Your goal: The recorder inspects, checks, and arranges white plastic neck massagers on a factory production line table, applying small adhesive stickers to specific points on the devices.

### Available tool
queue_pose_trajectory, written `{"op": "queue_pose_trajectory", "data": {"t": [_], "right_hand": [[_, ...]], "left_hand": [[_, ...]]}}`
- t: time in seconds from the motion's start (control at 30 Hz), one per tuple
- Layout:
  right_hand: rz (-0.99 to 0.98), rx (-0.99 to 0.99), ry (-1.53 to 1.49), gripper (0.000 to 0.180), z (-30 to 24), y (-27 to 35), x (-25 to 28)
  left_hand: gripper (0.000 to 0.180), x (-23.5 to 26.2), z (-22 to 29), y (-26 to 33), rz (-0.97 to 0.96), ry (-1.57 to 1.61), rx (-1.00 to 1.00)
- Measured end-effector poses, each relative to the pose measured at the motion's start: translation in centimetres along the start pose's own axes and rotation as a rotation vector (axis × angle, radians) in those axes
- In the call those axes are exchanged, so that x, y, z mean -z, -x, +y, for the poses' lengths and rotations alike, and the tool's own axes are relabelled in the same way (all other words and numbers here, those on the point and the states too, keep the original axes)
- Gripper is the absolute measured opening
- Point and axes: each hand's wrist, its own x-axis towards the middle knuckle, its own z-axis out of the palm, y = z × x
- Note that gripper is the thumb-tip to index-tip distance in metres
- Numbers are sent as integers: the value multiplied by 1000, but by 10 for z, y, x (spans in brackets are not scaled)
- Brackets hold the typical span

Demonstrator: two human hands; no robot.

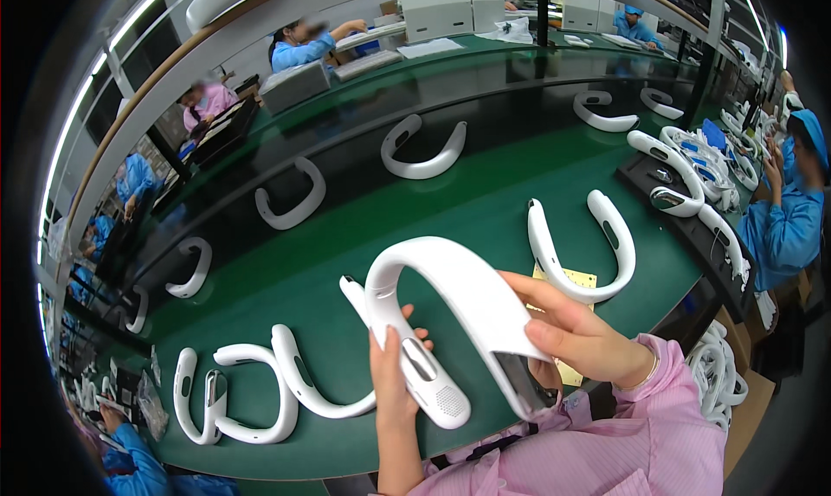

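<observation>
A white U-shaped neck fan (441,267) is held up in front of me, its curve on top and both ends pointing down. My left hand (396,370) is closed around the arm with the oval inset and the dotted grille at its tip. Around the other arm, above its dark glossy panel, the fingers of my right hand (576,331) are wrapped. Behind the right hand another neck fan (621,275) lies on the green bench, partly over a yellow card with holes (571,373). More fans (333,405) lie left of my left hand, one partly hidden behind it.
Several neck fans (424,163) are spaced along the dark strip beyond the green bench (485,215). At right, a black tray (662,189) carries more. White parts fill a cardboard box (746,422) below. Co-workers in blue (783,228) sit at right and farther off.
</observation>
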Motion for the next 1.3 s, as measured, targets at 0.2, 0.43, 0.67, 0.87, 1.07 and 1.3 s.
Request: {"op": "queue_pose_trajectory", "data": {"t": [0.2,0.43,0.67,0.87,1.07,1.3], "right_hand": [[-153,119,125,54,-11,-7,-20],[103,792,1141,73,-5,-29,-19],[324,677,717,33,1,-48,34],[420,402,370,38,2,-47,27],[215,246,343,47,0,-52,35],[130,-186,-198,37,9,-66,34]], "left_hand": [[45,-10,-13,-3,-130,79,86],[45,-21,-7,9,-64,-16,179],[89,-5,28,38,-367,-65,40],[79,0,41,40,-187,-514,-311],[74,-15,44,35,-56,-623,-443],[51,-22,52,13,107,-30,-10]]}}
